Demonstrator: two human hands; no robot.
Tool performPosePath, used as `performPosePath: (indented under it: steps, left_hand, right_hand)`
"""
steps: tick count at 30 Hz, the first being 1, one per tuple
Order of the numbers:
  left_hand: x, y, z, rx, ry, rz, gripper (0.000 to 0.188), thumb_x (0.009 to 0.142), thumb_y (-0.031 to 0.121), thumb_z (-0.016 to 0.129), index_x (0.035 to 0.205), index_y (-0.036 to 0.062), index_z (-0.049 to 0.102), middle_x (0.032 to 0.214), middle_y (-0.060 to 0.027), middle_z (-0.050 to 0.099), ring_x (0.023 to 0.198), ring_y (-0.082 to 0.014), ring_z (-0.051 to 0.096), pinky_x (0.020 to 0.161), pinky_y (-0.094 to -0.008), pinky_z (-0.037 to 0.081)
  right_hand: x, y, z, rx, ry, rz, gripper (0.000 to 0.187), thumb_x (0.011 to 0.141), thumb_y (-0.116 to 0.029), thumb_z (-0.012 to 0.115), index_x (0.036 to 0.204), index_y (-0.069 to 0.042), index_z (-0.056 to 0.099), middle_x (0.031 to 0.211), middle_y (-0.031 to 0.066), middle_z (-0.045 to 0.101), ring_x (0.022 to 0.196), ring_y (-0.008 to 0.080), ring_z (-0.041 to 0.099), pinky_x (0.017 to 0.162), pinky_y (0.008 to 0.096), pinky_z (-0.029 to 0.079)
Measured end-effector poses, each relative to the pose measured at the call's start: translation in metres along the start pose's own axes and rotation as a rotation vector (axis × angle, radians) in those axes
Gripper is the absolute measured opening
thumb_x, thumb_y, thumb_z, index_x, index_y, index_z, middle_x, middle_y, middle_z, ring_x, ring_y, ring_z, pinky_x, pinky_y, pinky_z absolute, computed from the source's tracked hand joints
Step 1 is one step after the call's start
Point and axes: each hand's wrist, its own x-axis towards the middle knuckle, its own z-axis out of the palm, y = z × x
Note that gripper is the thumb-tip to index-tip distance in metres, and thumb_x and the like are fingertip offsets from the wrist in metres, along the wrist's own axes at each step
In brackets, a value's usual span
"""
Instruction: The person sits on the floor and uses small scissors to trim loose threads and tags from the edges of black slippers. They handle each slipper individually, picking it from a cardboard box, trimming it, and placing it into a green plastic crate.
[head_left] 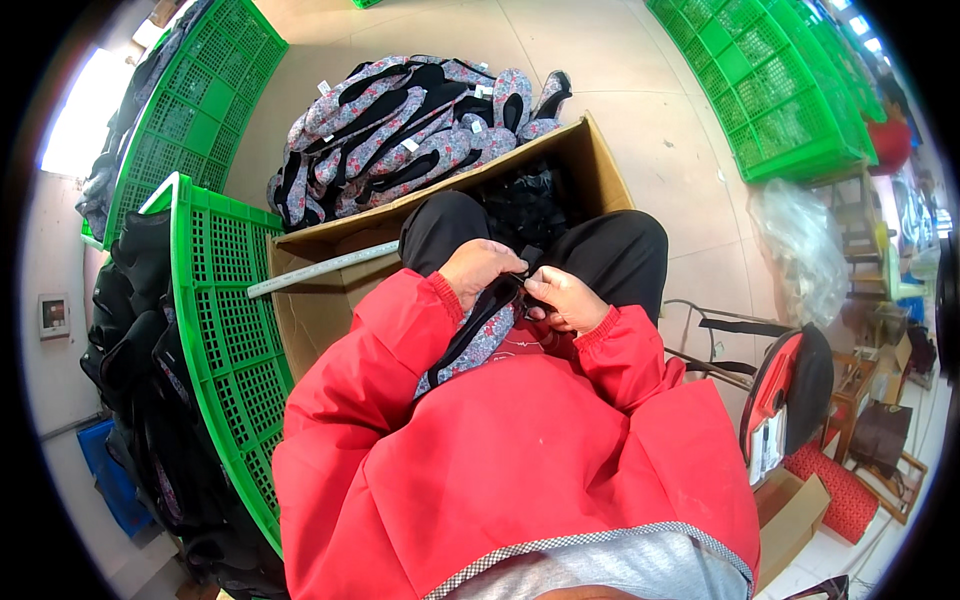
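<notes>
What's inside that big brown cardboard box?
Inside the cardboard box is a pile of shiny black things. The person's knees cover part, so anything beneath them is hidden.

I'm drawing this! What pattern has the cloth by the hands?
The cloth has red and blue flowers on pale grey, best in the head view.

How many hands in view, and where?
2: the left hand and the right hand, close together over the lap, fingers pinched at the dark end of a floral piece. No other hands show; any behind the crates would be hidden.
</notes>
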Motion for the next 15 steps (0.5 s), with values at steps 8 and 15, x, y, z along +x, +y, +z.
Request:
performPosePath:
  steps: [8,15]
  left_hand:
    - [0.000,0.002,0.001,0.021,-0.005,0.002,0.011,0.087,0.006,0.063,0.083,-0.0040,0.065,0.077,-0.0109,0.067,0.067,-0.0194,0.064,0.065,-0.0313,0.053]
    - [0.015,0.005,-0.001,-0.052,0.184,0.102,0.017,0.089,0.004,0.059,0.100,-0.0070,0.065,0.093,-0.0136,0.069,0.081,-0.0184,0.064,0.075,-0.0282,0.052]
  right_hand:
    - [-0.004,-0.005,0.003,-0.016,0.037,0.016,0.022,0.100,-0.031,0.054,0.100,-0.009,0.051,0.070,0.0058,0.053,0.043,0.0040,0.028,0.038,0.0185,0.020]
    - [-0.006,0.002,0.004,0.124,0.080,-0.062,0.023,0.100,-0.030,0.052,0.102,-0.008,0.054,0.067,0.0051,0.053,0.043,0.0048,0.028,0.039,0.0188,0.021]
